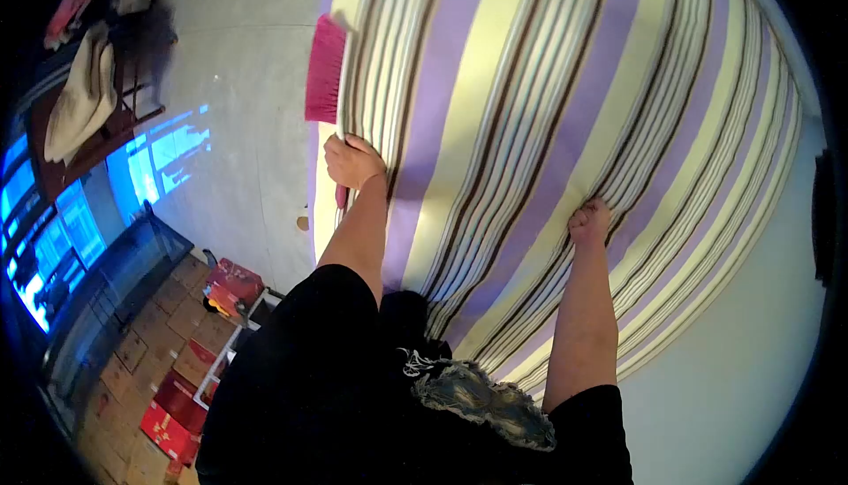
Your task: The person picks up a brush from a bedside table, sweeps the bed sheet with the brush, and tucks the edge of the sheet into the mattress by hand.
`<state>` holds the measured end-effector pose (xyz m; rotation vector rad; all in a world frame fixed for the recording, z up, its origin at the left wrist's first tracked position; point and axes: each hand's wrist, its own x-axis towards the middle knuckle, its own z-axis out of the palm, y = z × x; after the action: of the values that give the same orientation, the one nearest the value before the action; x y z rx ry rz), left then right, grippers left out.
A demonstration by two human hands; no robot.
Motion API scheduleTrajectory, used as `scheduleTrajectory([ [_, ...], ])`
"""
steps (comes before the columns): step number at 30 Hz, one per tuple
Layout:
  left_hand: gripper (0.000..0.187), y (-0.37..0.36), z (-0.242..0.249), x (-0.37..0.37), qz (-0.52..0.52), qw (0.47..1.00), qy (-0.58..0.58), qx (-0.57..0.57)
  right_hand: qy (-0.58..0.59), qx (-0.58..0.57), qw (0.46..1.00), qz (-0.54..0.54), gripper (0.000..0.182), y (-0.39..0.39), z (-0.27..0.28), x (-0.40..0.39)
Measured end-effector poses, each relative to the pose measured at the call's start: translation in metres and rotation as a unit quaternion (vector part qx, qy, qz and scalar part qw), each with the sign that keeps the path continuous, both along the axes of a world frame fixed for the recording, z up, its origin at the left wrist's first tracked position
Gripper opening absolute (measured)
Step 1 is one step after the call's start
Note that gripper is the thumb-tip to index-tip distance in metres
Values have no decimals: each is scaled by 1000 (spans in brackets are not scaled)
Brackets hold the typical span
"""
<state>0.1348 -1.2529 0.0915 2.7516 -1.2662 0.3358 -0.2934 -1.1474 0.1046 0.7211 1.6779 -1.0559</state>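
Observation:
A striped bed sheet [495,114] in purple, yellow, white and brown covers the bed in front of me. My left hand [353,162] is closed around the handle of a bed brush [326,74] with dense pink bristles. The brush lies along the sheet's left edge, its bristles facing left, and the handle's pink end shows below my fist. Farther right, my right hand [590,222] is closed in a fist on the sheet, and creases in the cloth run towards it. The fold between its fingers is mostly hidden.
Left of the bed is a pale floor [238,70] with window light reflected on it. A wooden chair [132,87] carries a light cloth [84,101]. Red boxes [172,419] stand by a white rack at lower left. A pale wall [751,370] borders the bed's right side.

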Motion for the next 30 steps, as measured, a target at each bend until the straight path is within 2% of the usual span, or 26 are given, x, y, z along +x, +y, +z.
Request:
scheduleTrajectory([
  [3, 26, 2, 0, 3, -7, 1000, 6, -7, 7, -22, 1000, -4, 33, -6, 7, 9],
  [5, 25, 1, 6, 3, -18, 1000, 5, 4, -3, 3, 1000, -11, 32, 0, 7, 4],
  [13, 22, 5, -4, 11, -20, 999, 36, -36, -19, -21, 998, 48, 25, 13, -16, -6],
  [14, 22, 7, -5, 12, -22, 998, 39, -35, -24, 11, 998, 59, 26, 13, -18, -8],
  [17, 20, 9, -2, 12, -17, 998, 60, -20, 9, -5, 996, 87, 26, 15, -18, -3],
  [18, 20, 9, 0, 12, -15, 996, 81, -12, -5, -21, 998, 55, 35, 17, -23, -9],
  [21, 20, 9, 4, 14, -22, 995, 88, -38, -28, -28, 998, 53, 34, 23, -37, -26],
  [23, 21, 11, 4, 15, -38, 993, 101, -46, 13, -16, 996, 87, 35, 17, -34, -15],
  [25, 21, 12, 2, 17, -41, 993, 105, -41, 30, -4, 998, 54, 33, 17, -29, -19],
  [26, 22, 14, 2, 17, -48, 992, 112, -37, -7, -42, 994, 105, 37, 21, -34, -27],
  [30, 21, 15, 3, 17, -56, 991, 98, -71, -15, -48, 995, 89, 37, 20, -31, -26],
])
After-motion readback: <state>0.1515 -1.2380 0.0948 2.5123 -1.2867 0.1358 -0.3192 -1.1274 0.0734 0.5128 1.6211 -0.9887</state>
